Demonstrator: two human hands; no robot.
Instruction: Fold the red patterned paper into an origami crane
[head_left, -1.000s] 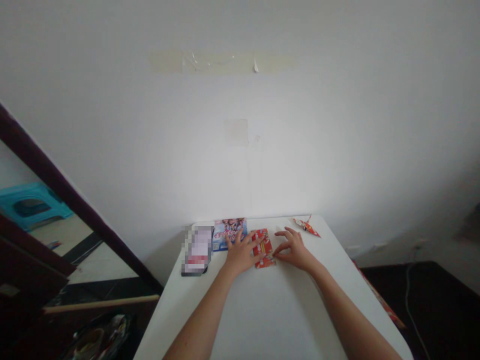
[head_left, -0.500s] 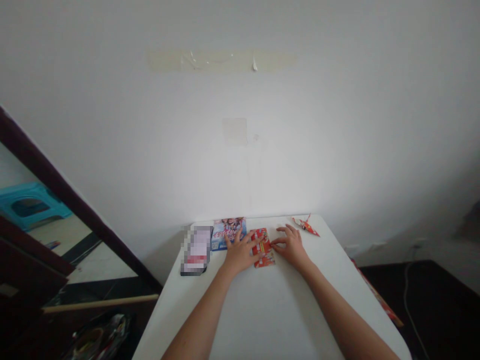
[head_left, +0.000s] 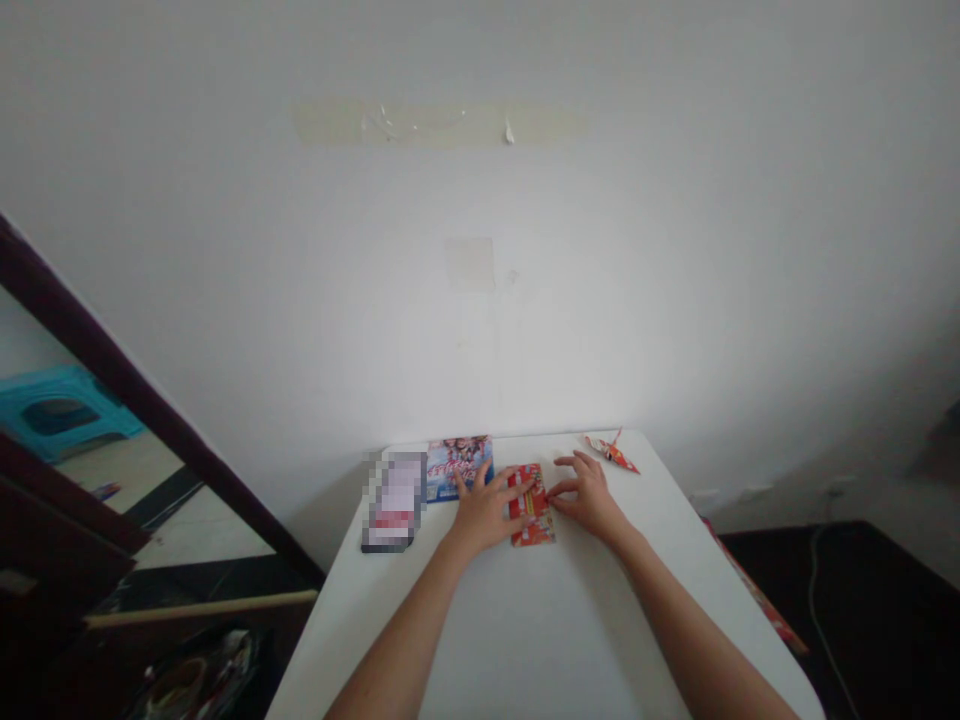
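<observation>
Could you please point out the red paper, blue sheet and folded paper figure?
Red paper [head_left: 535, 503], head view, exposed middle.
Blue sheet [head_left: 453, 466], head view, printed middle.
Folded paper figure [head_left: 615, 455], head view, its body's middle.

Partly hidden by the left hand [head_left: 484, 508]: a red paper [head_left: 534, 506], printed too small to read, and a blue leaflet [head_left: 442, 478]. Blurred into blocks: a phone [head_left: 397, 498]. Cut off at the left edge: a turquoise stool [head_left: 111, 412].
</observation>
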